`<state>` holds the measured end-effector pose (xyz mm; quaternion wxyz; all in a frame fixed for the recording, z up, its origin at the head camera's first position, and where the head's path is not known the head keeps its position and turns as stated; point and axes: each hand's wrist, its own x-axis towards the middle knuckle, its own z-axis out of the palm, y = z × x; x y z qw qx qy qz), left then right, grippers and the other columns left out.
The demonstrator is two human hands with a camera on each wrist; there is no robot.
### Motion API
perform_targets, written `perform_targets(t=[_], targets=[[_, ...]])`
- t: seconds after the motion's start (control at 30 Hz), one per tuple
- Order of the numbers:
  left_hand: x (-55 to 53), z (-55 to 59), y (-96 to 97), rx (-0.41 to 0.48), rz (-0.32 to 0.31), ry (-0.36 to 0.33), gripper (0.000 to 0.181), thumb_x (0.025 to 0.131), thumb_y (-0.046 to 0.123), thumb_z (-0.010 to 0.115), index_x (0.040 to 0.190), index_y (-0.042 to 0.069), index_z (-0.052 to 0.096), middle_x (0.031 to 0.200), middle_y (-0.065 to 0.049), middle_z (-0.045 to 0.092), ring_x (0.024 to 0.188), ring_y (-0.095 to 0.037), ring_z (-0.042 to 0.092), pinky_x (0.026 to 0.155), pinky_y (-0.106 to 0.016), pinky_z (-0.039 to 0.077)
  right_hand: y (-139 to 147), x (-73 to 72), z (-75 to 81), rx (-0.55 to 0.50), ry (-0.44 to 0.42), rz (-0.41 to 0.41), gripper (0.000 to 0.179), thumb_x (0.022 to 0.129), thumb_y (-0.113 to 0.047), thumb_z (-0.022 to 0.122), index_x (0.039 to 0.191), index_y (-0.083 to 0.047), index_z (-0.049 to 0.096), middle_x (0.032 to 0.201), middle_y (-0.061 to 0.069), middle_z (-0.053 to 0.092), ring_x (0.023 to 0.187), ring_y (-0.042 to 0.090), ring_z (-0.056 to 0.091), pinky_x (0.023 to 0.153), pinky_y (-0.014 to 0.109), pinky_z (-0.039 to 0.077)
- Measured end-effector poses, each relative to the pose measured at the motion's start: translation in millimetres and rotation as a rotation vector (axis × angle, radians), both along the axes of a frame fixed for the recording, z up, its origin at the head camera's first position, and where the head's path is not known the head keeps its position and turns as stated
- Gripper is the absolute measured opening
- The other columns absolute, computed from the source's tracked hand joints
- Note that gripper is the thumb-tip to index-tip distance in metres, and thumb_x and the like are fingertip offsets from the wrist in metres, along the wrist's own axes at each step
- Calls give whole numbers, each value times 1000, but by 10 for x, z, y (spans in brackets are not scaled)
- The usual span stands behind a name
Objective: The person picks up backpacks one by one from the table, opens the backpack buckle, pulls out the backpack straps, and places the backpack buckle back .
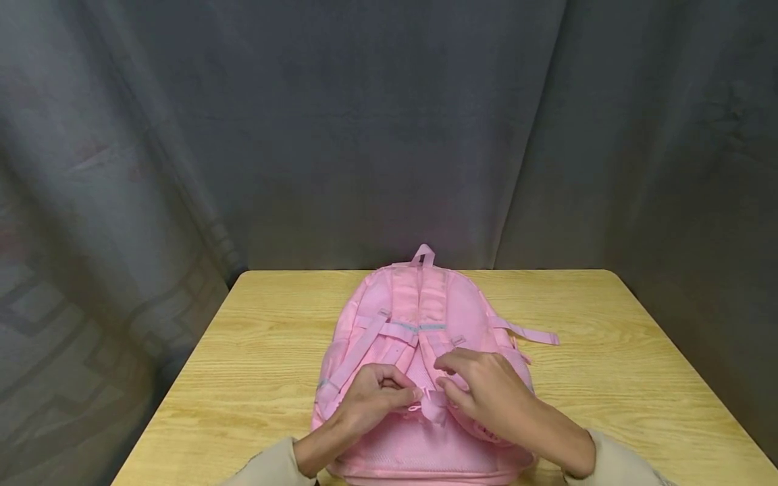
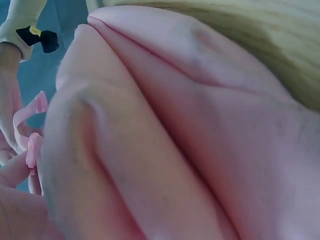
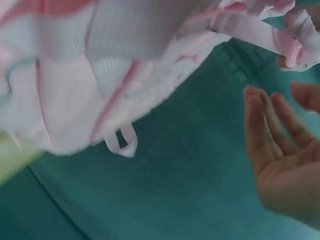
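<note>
A pink backpack (image 1: 419,445) lies on the table with its shoulder straps facing up and its top loop toward the back. Over its lower middle, my left hand (image 1: 379,395) pinches a small pink plastic buckle (image 2: 32,152) between thumb and fingers. From that buckle a pink webbing strap (image 3: 255,34) runs to the bag. Just to the right, my right hand (image 1: 486,388) hovers above the bag, its fingers (image 3: 255,120) apart from the thumb and nothing between them. The loose end of the webbing stands up beside the buckle in the left wrist view.
The wooden table (image 1: 261,337) extends on both sides of the bag. Another strap end (image 1: 535,335) sticks out past the bag's right side. Grey curtains (image 1: 377,135) hang behind the table and at both sides.
</note>
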<state>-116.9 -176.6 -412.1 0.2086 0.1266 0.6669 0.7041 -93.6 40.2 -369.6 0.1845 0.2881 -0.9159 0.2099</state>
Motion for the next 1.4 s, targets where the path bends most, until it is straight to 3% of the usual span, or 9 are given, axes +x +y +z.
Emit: perform_targets(t=[0.17,0.3,0.4,0.63,0.97,1.2,1.4], targets=[[2,-7,-5,-11,-31,10,19,82,3,76,89,-12,66,80,-14,74,68,-9,69,64,-23,59,80,-124,-98,-75,-256,173,23,85,-2,70,106,-12,72,103,-5,73,90,11,67,76,30,58],[5,-9,-11,-15,-58,13,18,83,3,75,90,-11,66,83,-16,75,70,-10,69,66,-24,60,114,-193,-190,-158,-469,289,21,90,-2,67,107,-15,71,103,-9,72,91,6,65,77,28,57],[4,-5,-12,-9,-69,12,20,83,4,76,91,-12,66,85,-17,75,72,-10,70,67,-24,60,124,-222,-249,-201,-562,353,21,91,-4,66,105,-18,72,97,-13,70,88,1,62,76,24,57],[-7,11,-16,-6,-84,15,19,83,2,76,91,-12,66,85,-18,75,71,-9,70,65,-21,59,140,-229,-308,-232,-573,398,18,91,-7,67,97,-24,71,81,-14,64,72,-3,52,64,18,51],[-16,18,-37,11,-106,12,20,83,1,75,91,-13,64,86,-19,74,73,-10,71,68,-23,60,135,-201,-302,-302,-595,387,11,94,-11,67,94,-21,72,80,-3,69,75,-2,55,65,18,52],[-9,18,-61,26,-114,0,21,82,1,75,92,-13,64,86,-19,74,74,-12,72,72,-27,61,168,-197,-312,-314,-610,369,8,96,-20,67,91,-21,73,78,-7,68,70,-4,54,60,18,52],[8,42,-86,37,-117,-10,21,83,2,75,91,-13,64,84,-13,74,74,-12,71,71,-26,61,200,-191,-312,-289,-571,341,11,94,-14,68,90,-23,73,83,-13,69,72,-3,55,62,20,53]])
